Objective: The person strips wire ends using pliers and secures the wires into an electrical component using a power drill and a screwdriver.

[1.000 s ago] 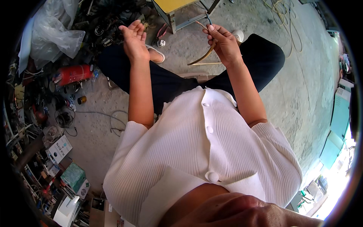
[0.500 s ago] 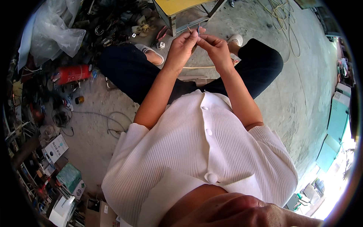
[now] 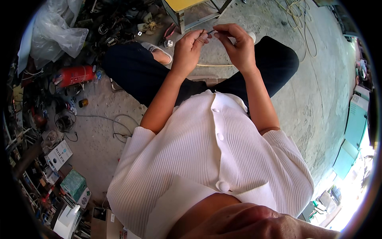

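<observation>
In front of my knees, both hands are raised close together. My left hand (image 3: 186,53) is closed, thumb against the fingers, with a thin wire (image 3: 211,32) sticking out of its grip. The wire looks dark bluish and spans the small gap toward my right hand (image 3: 241,49). The thumb and forefinger of that hand pinch at the wire's other end; the exact contact is too small to make out. Below the hands, a pale yellow cable (image 3: 215,65) runs across between my legs. Red-handled pliers (image 3: 170,30) lie on the floor beyond my left hand, near a small white block (image 3: 168,43).
A yellow-topped stool or low table (image 3: 191,4) stands ahead. Dark scrap parts and a fan wheel (image 3: 150,24) crowd the far left, with a red cylinder (image 3: 75,75) nearer. A coiled pale cable (image 3: 296,16) lies at far right. A grey cord (image 3: 115,121) loops at left.
My hands have moved apart from touching; the right shifted right and its fingers rose. The wire ends that pointed up are now seen as one strand lying sideways between the hands.
</observation>
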{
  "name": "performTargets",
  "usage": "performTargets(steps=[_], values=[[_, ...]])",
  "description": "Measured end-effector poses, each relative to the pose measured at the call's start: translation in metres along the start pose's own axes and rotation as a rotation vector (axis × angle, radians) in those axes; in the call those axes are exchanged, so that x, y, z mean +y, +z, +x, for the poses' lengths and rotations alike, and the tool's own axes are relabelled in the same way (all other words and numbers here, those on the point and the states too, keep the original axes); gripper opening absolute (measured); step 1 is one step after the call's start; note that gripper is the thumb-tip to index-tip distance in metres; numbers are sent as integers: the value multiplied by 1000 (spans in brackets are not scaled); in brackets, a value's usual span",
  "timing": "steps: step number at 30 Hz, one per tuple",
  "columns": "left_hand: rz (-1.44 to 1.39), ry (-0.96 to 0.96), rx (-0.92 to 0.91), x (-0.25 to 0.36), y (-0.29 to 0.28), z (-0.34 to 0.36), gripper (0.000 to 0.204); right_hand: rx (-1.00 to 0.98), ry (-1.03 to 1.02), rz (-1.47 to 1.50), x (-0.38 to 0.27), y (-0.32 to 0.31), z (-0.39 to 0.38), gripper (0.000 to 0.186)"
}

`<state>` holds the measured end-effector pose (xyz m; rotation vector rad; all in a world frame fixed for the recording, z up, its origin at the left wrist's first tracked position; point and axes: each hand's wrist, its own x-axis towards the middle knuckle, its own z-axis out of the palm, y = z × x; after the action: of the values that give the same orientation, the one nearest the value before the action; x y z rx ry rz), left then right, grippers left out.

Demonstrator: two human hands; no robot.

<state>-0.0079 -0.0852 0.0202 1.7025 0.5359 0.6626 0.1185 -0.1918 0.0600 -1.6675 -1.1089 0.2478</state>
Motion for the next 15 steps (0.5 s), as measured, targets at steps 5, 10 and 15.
performTargets(steps=[5, 10, 15], values=[[73, 7, -57, 1, -3, 0, 22, 13, -122, -241, 8, -7, 1, 14], [173, 30, -103, 6, -8, 1, 23, 12, -228, -351, 6, -9, 0, 12], [122, 56, -93, 6, -1, 3, 21, -17, -257, -401, 3, -13, -1, 11]])
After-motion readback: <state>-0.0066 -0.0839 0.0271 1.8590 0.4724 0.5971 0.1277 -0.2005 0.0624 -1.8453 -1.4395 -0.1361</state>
